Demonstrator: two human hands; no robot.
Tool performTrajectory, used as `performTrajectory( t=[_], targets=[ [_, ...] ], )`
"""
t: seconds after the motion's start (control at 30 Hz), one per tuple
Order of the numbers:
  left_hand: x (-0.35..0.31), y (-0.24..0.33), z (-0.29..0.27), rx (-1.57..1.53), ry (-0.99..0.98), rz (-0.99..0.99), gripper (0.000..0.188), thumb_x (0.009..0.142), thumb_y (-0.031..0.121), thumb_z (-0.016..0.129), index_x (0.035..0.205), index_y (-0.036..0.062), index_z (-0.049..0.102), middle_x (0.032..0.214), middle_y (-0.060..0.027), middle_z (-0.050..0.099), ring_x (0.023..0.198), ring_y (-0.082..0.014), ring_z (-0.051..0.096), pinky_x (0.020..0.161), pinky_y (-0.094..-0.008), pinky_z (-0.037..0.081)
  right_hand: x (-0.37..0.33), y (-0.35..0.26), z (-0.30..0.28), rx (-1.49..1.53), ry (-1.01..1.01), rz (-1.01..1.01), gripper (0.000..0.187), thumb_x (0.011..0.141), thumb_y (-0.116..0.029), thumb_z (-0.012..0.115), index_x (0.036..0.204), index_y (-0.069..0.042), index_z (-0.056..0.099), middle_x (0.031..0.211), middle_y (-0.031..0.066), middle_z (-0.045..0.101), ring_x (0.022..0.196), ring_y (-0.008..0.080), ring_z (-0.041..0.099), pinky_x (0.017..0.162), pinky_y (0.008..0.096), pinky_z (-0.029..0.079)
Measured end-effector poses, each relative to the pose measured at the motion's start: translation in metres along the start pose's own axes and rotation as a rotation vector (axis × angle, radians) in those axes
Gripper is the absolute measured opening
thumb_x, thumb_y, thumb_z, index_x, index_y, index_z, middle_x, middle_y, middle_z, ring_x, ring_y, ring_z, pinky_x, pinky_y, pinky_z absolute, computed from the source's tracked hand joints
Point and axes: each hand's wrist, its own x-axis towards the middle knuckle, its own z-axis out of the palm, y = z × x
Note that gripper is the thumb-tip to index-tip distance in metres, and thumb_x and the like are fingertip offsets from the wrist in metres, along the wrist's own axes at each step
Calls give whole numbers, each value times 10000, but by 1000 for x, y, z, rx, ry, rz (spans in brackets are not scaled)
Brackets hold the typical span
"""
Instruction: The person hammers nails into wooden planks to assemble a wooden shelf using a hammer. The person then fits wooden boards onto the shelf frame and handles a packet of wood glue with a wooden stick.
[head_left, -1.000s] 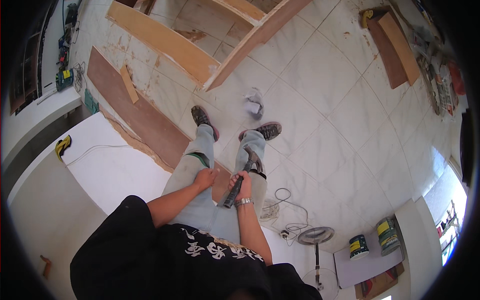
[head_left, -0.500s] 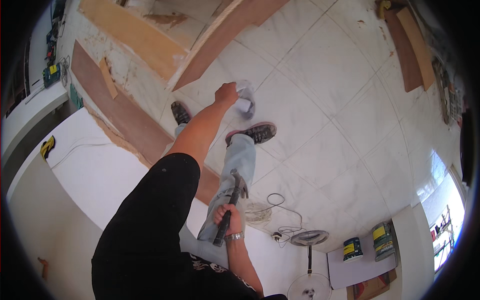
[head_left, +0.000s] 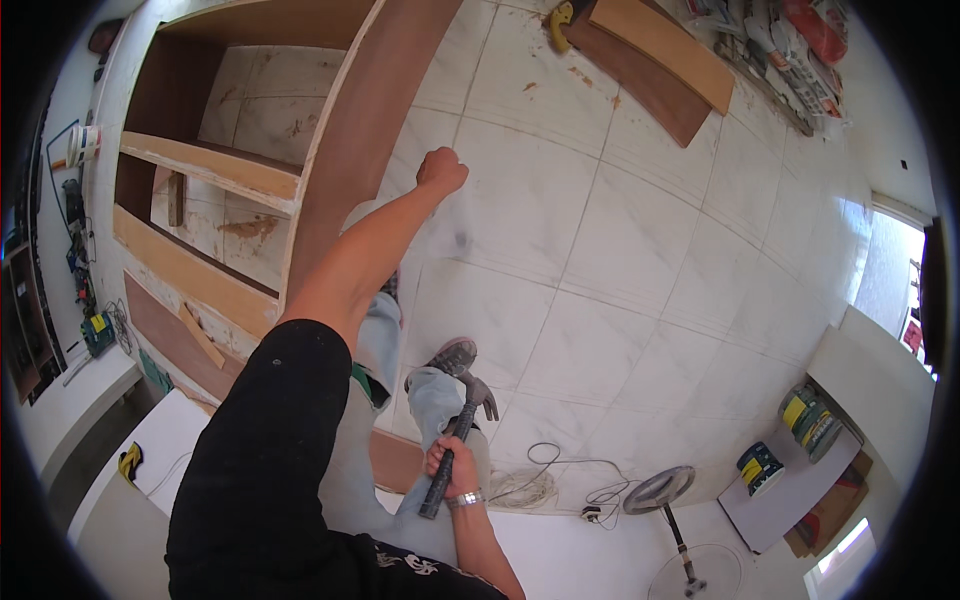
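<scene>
My left hand (head_left: 440, 172) is stretched out in front, its fingers closed. Below it hangs a see-through plastic thing (head_left: 447, 232), smeared by motion; I cannot tell whether it is a bag or a container. To the left of that hand rises the long brown side board of a wooden shelf frame (head_left: 340, 120), close to my forearm but with no visible contact. Down near my leg, my right hand (head_left: 452, 467) grips a claw hammer (head_left: 455, 440) by its dark handle, with the head pointing up and away from me.
Brown boards (head_left: 650, 70) lie on the tiled floor at the far right, beside a yellow-handled tool (head_left: 559, 26). A coiled cable (head_left: 525, 488) and a standing fan (head_left: 660, 490) are at lower right. Paint buckets (head_left: 760, 468) stand on a light panel (head_left: 745, 515).
My view has turned and moved forward, bringing more of the shelf frame into sight. The see-through plastic thing has swung below my left hand. My right hand keeps the hammer.
</scene>
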Motion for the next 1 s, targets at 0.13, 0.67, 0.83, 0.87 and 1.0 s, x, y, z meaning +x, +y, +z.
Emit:
performTrajectory(
  t=[0.13,0.67,0.83,0.87,1.0],
  targets=[
    [91,72,-58,-106,157,171,470,824,152,625,1285,61,618,1162,-232,674,1096,-377,653,928,-447,537,3,-47,57,-65,62,-144,236,856,-201,620,710,-111,459,624,15,443,514,153,432,446,287,338],
    [-24,60,-110,-1526,-736,-461,591,925,339,720,1343,129,359,1052,-91,626,959,-231,649,843,-444,521,11,-298,373,-1692,296,-634,498,886,-468,645,739,8,620,642,181,623,641,351,626,614,450,488],
    [22,92,-98,-1661,-511,-557,383,940,288,696,1172,109,450,916,-78,605,801,-198,629,688,-372,530,17,-380,424,-2250,-25,-343,629,964,-572,507,726,-9,657,720,217,665,768,411,666,717,496,507],
    [30,96,-89,-1756,-519,-565,339,945,283,688,1139,101,478,891,-72,599,772,-183,612,666,-343,525,15,-411,446,-2081,-93,-354,601,981,-521,500,740,0,676,727,207,668,752,390,664,736,472,506],
    [76,97,-69,-1886,-326,-647,286,964,314,666,1063,75,542,875,-66,590,744,-162,589,601,-292,506,42,-571,573,-1091,60,-491,338,996,-305,508,805,-43,604,607,-15,468,536,123,458,496,284,359]
  ],
)
